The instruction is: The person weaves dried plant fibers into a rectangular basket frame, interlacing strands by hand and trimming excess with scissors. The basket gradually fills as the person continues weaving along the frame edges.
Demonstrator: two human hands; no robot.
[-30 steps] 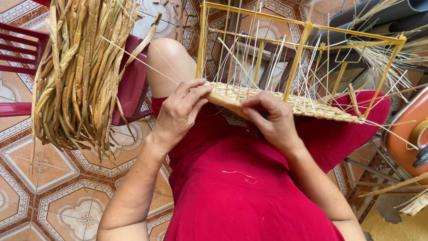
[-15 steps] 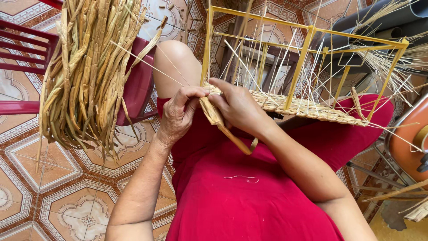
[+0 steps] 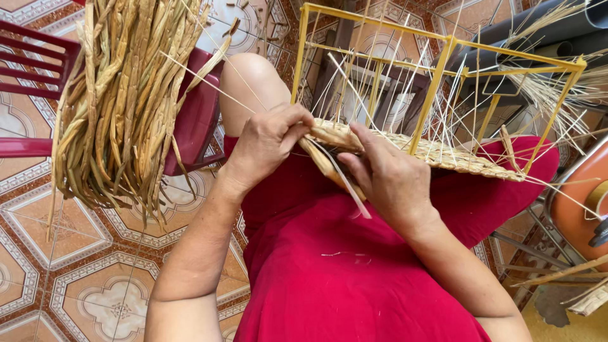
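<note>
Right hand (image 3: 386, 177) lower vs. prior; both on strand (image 3: 329, 166) w/ left hand (image 3: 269, 142).

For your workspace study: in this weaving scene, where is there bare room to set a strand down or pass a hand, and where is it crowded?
Free: the patterned floor tiles below the hanging fibre bundle, left of the left arm, and the red lap between the forearms. Crowded: the woven base inside the yellow frame, bristling with stakes, where left hand and right hand work.
</note>
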